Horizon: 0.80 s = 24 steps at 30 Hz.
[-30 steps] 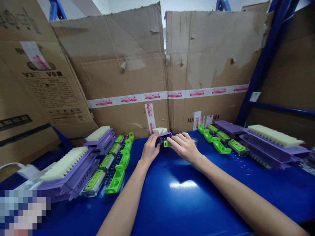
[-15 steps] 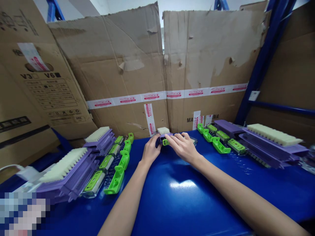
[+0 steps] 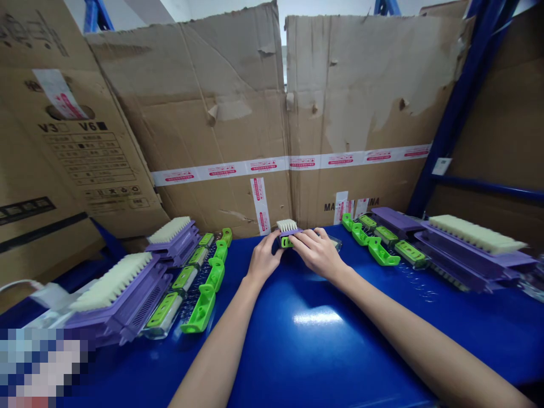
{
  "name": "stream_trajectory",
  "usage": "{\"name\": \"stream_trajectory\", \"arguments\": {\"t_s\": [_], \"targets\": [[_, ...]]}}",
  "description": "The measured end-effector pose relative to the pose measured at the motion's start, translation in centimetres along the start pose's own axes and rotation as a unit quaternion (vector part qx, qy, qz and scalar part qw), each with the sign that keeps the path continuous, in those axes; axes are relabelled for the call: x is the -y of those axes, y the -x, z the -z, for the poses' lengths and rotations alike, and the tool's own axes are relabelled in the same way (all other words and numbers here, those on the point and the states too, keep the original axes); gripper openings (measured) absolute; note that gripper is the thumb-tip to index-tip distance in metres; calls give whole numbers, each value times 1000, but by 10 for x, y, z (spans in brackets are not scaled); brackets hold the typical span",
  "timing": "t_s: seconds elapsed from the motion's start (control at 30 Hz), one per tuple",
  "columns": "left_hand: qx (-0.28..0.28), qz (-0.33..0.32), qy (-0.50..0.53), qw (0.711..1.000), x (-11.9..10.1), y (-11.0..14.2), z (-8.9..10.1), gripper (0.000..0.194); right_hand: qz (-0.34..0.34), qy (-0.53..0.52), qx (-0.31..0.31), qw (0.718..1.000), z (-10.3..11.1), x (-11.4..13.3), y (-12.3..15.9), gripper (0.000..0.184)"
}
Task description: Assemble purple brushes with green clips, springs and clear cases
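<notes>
At the far middle of the blue table, a small brush (image 3: 288,231) with white bristles facing up and a purple body is between my hands. A green piece (image 3: 286,242) sits at the near end of its body, under the bristles. My left hand (image 3: 264,260) grips the brush's left side, thumb and fingers closed against it. From the right, my right hand (image 3: 318,253) has its fingers pressed on the body and the green piece. A clear plastic part (image 3: 337,243) shows behind my right hand, mostly hidden.
Left, purple brush heads (image 3: 114,286) lie beside clear parts with green tops (image 3: 164,311) and several green brackets (image 3: 199,311). Similar purple brush heads (image 3: 476,243) and green brackets (image 3: 382,252) lie right. Cardboard (image 3: 221,124) stands behind the blue table (image 3: 280,351).
The brush has turned slightly, and more of its green end shows. My hands stay closed on it, fingers shifted a little. The whole view has moved slightly.
</notes>
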<state>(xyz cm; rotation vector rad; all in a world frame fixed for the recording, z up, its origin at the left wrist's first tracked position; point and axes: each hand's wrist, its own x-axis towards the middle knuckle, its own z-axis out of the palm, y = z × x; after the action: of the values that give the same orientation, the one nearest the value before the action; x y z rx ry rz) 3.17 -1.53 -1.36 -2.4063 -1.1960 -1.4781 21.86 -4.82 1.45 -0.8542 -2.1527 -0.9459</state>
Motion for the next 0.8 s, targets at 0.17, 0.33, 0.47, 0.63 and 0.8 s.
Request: {"name": "stream_trajectory", "arguments": {"t_s": [0.17, 0.33, 0.47, 0.63, 0.8], "targets": [[1, 1, 5, 1000, -1, -1, 0, 40, -5, -23, -7, 1000, -1, -1, 0, 29], [-4, -12, 4, 1000, -1, -1, 0, 38, -9, -4, 6, 1000, 1, -1, -2, 30], [1, -16, -13, 1000, 1, 0, 0, 38, -8, 12, 22, 1000, 1, 1, -4, 29], [2, -26, -27, 999, 2, 0, -1, 39, -35, 2, 34, 999, -1, 1, -4, 26], [2, -29, -31, 999, 2, 0, -1, 39, -44, -4, 39, 998, -2, 2, -5, 25]]}}
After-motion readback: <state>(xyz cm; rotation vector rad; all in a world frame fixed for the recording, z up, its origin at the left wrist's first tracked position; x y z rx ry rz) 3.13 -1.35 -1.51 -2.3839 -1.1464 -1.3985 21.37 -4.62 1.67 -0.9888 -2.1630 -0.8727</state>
